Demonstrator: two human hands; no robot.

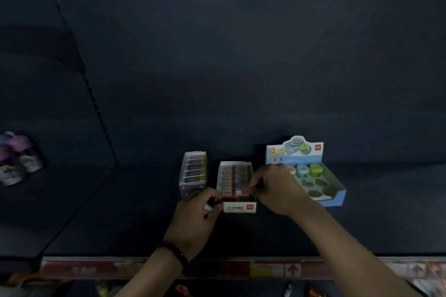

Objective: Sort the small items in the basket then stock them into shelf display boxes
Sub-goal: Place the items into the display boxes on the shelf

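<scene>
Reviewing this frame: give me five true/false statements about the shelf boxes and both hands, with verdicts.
1. Three display boxes stand on the dark shelf. True.
2. The blue cardboard display box is full. False: only a blue and a green item show at its back, and the wells in view are empty.
3. The white-and-red display box stands between the clear display box and the blue one. True.
4. The right hand reaches into the clear box. False: its fingers are at the right edge of the white-and-red box.
5. The left hand holds a small white item by the white-and-red box's front left corner. True.
</scene>
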